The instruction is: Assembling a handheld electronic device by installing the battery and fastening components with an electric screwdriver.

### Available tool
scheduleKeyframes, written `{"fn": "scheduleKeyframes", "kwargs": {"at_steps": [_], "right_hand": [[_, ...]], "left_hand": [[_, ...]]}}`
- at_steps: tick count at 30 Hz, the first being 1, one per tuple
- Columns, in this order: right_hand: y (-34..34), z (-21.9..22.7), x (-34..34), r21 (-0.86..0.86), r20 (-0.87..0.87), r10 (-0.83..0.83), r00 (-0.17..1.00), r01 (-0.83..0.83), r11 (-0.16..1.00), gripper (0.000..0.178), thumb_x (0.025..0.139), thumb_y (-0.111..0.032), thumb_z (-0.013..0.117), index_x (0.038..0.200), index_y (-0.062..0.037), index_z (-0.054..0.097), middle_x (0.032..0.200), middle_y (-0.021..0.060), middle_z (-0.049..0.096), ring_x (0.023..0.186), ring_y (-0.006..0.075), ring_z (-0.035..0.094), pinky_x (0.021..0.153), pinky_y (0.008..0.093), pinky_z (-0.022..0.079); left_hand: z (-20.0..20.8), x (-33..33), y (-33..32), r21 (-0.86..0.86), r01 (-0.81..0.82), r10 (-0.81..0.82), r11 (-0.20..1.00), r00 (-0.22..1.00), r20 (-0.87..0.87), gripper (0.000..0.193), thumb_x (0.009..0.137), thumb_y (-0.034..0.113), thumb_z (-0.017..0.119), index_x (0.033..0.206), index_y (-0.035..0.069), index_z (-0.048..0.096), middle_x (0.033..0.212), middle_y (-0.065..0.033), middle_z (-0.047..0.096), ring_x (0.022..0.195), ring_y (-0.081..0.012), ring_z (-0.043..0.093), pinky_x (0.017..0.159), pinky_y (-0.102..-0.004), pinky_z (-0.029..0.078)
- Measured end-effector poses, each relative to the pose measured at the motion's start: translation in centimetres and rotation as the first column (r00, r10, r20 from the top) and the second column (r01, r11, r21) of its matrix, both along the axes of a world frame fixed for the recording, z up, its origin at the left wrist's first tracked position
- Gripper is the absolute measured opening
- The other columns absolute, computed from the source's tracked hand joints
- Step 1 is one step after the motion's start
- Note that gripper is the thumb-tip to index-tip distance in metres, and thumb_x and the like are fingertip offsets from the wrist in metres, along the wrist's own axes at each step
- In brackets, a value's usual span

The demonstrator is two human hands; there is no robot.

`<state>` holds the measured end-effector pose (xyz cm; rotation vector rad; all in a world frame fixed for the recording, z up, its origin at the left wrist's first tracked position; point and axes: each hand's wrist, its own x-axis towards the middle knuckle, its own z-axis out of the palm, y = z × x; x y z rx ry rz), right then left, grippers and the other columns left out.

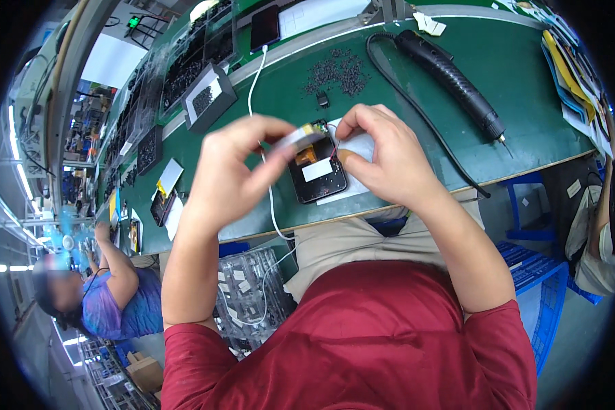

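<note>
A black, rectangular open device housing [321, 186] lies on the bench in front of me, with a white label [317, 170] and orange film inside. My left hand [236, 164] pinches a flat silver battery [299, 139] with a yellow end, tilted above the housing and blurred by motion. At the housing's right edge, my right hand [386, 154] has its thumb and fingers curled together. Thin wires [333, 137] run beside those fingertips; what the fingers grip is hidden. A whitish piece [357, 145] shows under the right hand.
A black electric screwdriver [458, 85] with its cable lies at the right. Loose black parts [338, 72] are heaped beyond my hands. A grey parts box [210, 98] and a phone [265, 29] on a white cable [256, 78] stand left. Another person [109, 294] sits at far left.
</note>
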<state>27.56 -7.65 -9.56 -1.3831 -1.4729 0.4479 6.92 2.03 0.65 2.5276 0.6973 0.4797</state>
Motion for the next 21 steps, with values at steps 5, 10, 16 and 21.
{"fn": "scheduleKeyframes", "kwargs": {"at_steps": [5, 10, 16, 21], "right_hand": [[0.2, -0.2, -0.1, 0.038, 0.009, 0.009, 1.000, -0.009, 0.999, 0.018, 0.082, -0.013, 0.072, 0.098, -0.0060, 0.066, 0.096, 0.0106, 0.071, 0.099, 0.0319, 0.065, 0.085, 0.0437, 0.052], [0.3, -0.2, -0.1, 0.052, 0.013, -0.025, 1.000, 0.024, 0.998, 0.008, 0.088, -0.010, 0.070, 0.092, -0.0031, 0.069, 0.092, 0.0126, 0.068, 0.096, 0.0334, 0.064, 0.084, 0.0425, 0.051], [1.4, 1.4, 0.5, -0.015, 0.145, -0.004, 0.989, 0.006, 1.000, 0.012, 0.090, -0.003, 0.073, 0.102, 0.0007, 0.075, 0.100, 0.0097, 0.070, 0.087, 0.0196, 0.067, 0.073, 0.0290, 0.051], [3.5, 0.7, 0.0, -0.103, 0.123, 0.038, 0.992, -0.025, 0.994, 0.015, 0.088, -0.007, 0.079, 0.101, 0.0007, 0.077, 0.100, 0.0079, 0.068, 0.087, 0.0168, 0.066, 0.072, 0.0273, 0.051]], "left_hand": [[-3.1, -0.2, 5.8, -0.393, -0.195, 0.283, 0.899, 0.942, 0.180, 0.025, 0.100, 0.015, 0.070, 0.118, -0.002, 0.073, 0.094, -0.0026, 0.074, 0.083, -0.0074, 0.065, 0.075, -0.0234, 0.052], [-7.4, -0.6, 8.3, -0.608, -0.145, 0.361, 0.780, 0.899, 0.249, 0.027, 0.100, 0.016, 0.070, 0.122, 0.000, 0.072, 0.091, -0.0015, 0.073, 0.078, -0.0069, 0.064, 0.072, -0.0233, 0.051], [-8.8, -1.2, 7.9, -0.656, -0.037, 0.404, 0.754, 0.813, 0.419, 0.028, 0.099, 0.014, 0.072, 0.124, 0.000, 0.072, 0.105, -0.0064, 0.076, 0.089, -0.0094, 0.071, 0.077, -0.0236, 0.055], [-9.1, -1.3, 7.6, -0.624, 0.028, 0.364, 0.781, 0.791, 0.491, 0.028, 0.098, 0.014, 0.073, 0.122, 0.001, 0.072, 0.103, -0.0064, 0.076, 0.090, -0.0095, 0.071, 0.075, -0.0231, 0.055]]}}
